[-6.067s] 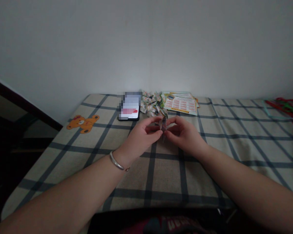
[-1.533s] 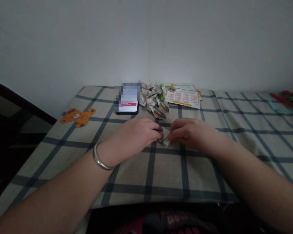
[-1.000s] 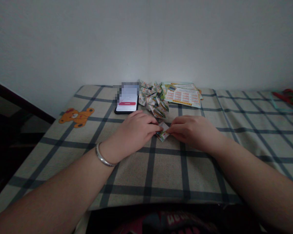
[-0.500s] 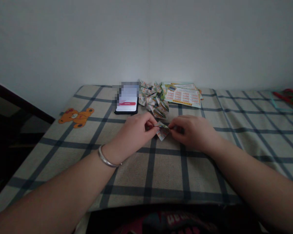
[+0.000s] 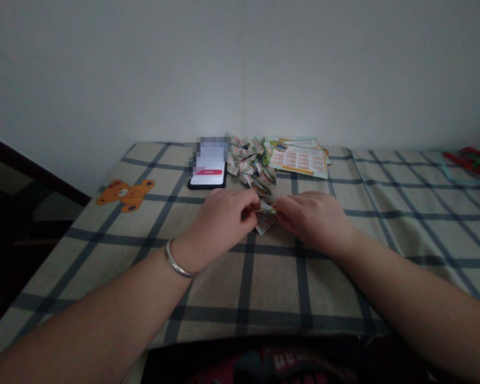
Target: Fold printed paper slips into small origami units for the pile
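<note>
Between my two hands is a small folded piece of printed paper [image 5: 265,222], pale with coloured print, its lower corner hanging towards me. My left hand [image 5: 232,216], with a silver bangle at the wrist, pinches its left side between thumb and fingers. The fingers of my right hand [image 5: 310,216] are closed on the right side, and they hide that end. Just beyond lies a cluster of folded paper pieces [image 5: 250,165] in the same print. Flat printed sheets [image 5: 300,160] with rows of red figures are stacked to the right of the cluster.
A phone [image 5: 208,165] with a lit, partly blurred screen lies left of the folded papers. A checked cloth [image 5: 208,314] covers the table, with an orange bear figure [image 5: 126,194] at left. Red and green items [image 5: 474,162] lie at far right, and a wall [image 5: 240,69] stands behind.
My hands have drawn slightly closer together on the paper, and my right fingers now cover more of its right end. The surrounding things keep their places.
</note>
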The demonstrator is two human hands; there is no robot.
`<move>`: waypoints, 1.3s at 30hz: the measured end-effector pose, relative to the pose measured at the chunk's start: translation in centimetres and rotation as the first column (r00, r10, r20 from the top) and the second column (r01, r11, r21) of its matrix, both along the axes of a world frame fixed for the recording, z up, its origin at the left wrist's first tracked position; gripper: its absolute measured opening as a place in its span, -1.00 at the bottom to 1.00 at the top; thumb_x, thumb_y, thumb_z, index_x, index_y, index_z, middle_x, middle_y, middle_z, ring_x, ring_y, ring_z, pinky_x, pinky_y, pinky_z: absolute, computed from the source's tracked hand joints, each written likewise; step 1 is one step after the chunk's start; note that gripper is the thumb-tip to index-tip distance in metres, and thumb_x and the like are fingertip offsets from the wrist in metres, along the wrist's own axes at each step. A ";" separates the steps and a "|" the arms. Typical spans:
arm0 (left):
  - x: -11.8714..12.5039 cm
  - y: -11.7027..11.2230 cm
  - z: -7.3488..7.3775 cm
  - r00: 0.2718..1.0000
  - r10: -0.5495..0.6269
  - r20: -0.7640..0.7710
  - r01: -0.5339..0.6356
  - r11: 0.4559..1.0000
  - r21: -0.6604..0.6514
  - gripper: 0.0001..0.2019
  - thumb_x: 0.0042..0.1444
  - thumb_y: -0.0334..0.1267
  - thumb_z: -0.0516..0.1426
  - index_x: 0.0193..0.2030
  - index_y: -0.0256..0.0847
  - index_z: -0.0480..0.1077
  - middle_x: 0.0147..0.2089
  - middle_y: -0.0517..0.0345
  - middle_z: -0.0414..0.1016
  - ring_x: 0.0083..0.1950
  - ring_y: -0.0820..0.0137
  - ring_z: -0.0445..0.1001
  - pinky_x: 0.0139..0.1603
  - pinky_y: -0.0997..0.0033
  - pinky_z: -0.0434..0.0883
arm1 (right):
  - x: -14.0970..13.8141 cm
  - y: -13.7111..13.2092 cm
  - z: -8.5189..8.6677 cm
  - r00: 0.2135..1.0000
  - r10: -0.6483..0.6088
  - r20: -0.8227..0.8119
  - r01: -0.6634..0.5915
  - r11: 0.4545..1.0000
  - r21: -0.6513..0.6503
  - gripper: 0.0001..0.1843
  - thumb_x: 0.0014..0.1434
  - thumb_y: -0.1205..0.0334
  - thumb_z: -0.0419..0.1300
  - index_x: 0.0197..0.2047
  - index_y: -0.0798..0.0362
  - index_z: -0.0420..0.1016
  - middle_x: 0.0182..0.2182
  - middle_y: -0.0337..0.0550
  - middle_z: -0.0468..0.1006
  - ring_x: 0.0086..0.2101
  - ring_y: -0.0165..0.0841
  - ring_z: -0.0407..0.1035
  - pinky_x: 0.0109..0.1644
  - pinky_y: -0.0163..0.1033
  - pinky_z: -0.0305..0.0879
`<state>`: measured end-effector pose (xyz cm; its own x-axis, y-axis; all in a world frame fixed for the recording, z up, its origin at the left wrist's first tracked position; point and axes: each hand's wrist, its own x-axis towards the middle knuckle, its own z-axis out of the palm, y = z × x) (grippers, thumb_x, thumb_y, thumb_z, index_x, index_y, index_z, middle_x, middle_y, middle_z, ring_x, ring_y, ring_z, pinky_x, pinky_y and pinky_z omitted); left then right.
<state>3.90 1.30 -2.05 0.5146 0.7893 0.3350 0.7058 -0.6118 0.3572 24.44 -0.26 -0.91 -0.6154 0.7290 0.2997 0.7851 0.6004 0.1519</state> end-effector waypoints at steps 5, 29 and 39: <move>-0.8 0.6 0.2 0.980 -0.106 -0.169 0.121 0.989 0.082 -0.98 0.11 -0.36 0.15 -0.32 -0.18 0.40 -0.35 0.22 0.49 -0.27 0.35 0.44 -0.22 0.31 0.26 | 0.2 0.1 0.3 0.996 0.085 0.004 -0.083 0.986 -0.141 -0.84 0.29 0.26 0.09 -0.17 0.08 0.50 -0.26 -0.14 0.61 -0.35 -0.33 0.46 -0.39 -0.24 0.09; -1.9 0.8 1.3 0.913 -0.189 -0.362 0.234 0.968 0.086 -0.85 0.23 -0.21 0.12 -0.25 -0.13 0.51 -0.27 0.17 0.53 -0.18 0.28 0.46 -0.11 0.23 0.32 | 0.6 0.4 -0.3 0.951 0.216 -0.222 -0.276 0.917 -0.289 -0.78 0.30 0.30 0.11 -0.15 0.03 0.61 -0.15 -0.10 0.60 -0.17 -0.31 0.47 -0.09 -0.22 0.35; -1.9 0.5 1.0 0.908 -0.165 -0.386 0.229 0.965 0.125 -0.89 0.20 -0.31 0.13 -0.24 -0.17 0.50 -0.22 0.15 0.49 -0.18 0.30 0.44 -0.18 0.28 0.33 | 0.3 0.2 0.2 0.956 0.234 -0.175 -0.276 0.919 -0.281 -0.77 0.26 0.38 0.14 -0.14 0.04 0.62 -0.16 -0.08 0.61 -0.20 -0.31 0.48 -0.10 -0.21 0.36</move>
<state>2.00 1.80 -1.03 0.7655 0.6094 0.2065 0.6264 -0.7792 -0.0223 24.69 -0.03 -0.70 -0.7613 0.6212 0.1859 0.5996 0.7835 -0.1630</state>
